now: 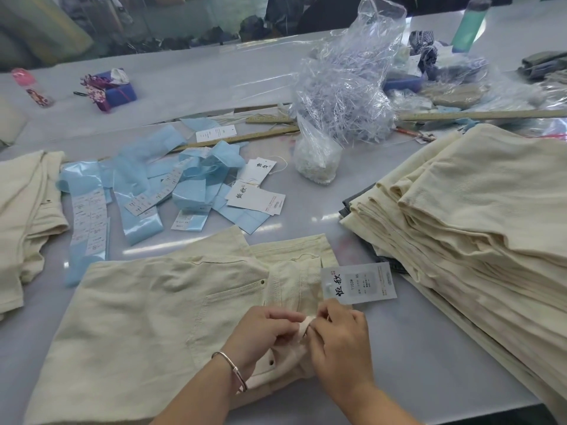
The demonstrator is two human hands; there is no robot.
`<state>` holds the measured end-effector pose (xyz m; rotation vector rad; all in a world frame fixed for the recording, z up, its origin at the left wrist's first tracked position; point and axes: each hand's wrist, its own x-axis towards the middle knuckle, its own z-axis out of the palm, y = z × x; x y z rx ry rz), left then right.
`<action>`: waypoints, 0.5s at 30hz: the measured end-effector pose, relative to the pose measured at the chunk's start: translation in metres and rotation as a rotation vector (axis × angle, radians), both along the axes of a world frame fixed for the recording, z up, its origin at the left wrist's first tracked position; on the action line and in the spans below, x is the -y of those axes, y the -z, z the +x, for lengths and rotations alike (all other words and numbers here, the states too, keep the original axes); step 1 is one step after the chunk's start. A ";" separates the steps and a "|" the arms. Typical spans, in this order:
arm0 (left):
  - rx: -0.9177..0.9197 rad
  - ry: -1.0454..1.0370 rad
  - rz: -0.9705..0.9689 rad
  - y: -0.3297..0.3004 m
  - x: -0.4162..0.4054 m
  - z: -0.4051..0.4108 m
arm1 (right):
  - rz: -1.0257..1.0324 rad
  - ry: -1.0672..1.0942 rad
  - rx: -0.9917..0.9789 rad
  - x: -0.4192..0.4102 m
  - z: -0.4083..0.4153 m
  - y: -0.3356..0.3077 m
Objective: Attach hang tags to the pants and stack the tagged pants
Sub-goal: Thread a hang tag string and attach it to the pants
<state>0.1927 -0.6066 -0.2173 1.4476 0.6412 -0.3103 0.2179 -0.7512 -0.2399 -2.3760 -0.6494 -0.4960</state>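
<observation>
A cream pair of pants (138, 308) lies flat in front of me on the grey table. My left hand (264, 332) pinches a fold of its waistband, a belt loop by the look of it. My right hand (337, 342) pinches the same spot from the right, fingertips against the left hand's. A white hang tag (359, 283) with black characters lies just above my right hand, at the waistband's edge. A tall stack of folded cream pants (478, 216) fills the right side. More hang tags (256, 197) lie past the pants in the middle.
Blue backing strips and small label stickers (135, 191) are scattered at centre left. Another cream garment (24, 216) lies at the far left. A clear plastic bag of tag fasteners (343, 96) stands behind, with wooden rulers (478, 115), a bottle (471, 24) and a tissue box (113, 88) farther back.
</observation>
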 end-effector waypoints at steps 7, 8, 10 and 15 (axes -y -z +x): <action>0.058 -0.023 -0.008 0.006 0.002 -0.003 | 0.031 -0.033 0.020 -0.005 0.000 0.005; 0.071 -0.032 -0.022 0.006 0.002 -0.004 | 0.021 -0.037 0.023 -0.006 0.000 0.005; 0.089 -0.045 -0.029 0.006 0.003 -0.006 | -0.005 -0.034 0.019 -0.006 0.000 0.006; 0.070 -0.049 -0.013 0.008 0.003 -0.007 | -0.075 -0.050 0.003 0.000 0.004 0.007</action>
